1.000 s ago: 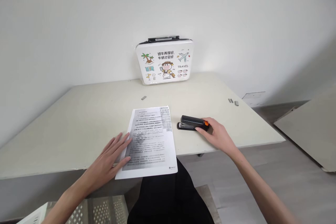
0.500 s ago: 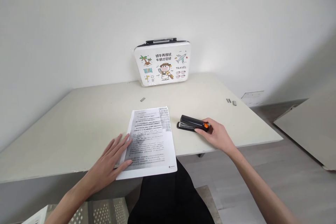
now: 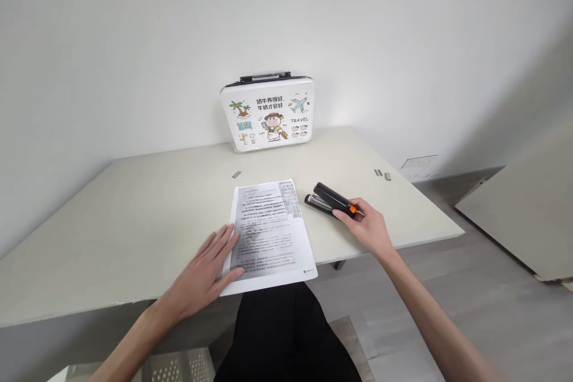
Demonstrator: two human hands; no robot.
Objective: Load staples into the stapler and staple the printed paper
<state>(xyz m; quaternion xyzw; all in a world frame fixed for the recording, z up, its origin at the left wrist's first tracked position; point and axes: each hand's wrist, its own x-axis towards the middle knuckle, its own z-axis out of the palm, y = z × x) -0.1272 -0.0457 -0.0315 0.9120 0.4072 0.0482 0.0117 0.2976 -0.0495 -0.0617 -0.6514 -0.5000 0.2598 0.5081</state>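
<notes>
A printed sheet of paper point(image 3: 268, 245) lies on the table's front edge, its lower end jutting out over my lap. My left hand point(image 3: 212, 268) rests flat on the sheet's left side, fingers stretched out. To the right of the sheet, a black stapler point(image 3: 329, 197) with an orange part at its rear points toward the sheet's upper right edge. My right hand point(image 3: 367, 227) grips the stapler's back end between thumb and fingers. The stapler's jaw gapes, and there is a small space between it and the paper.
A white cartoon-printed case point(image 3: 271, 113) with a black handle leans against the wall behind the table point(image 3: 125, 221). One strip of staples point(image 3: 236, 174) lies behind the sheet; more small grey pieces point(image 3: 387, 176) lie near the right edge. A perforated basket point(image 3: 179, 364) sits below.
The paper has slid rightward on the table with my left hand on it. The stapler has shifted a little and turned slightly in my right hand. The view has moved somewhat too.
</notes>
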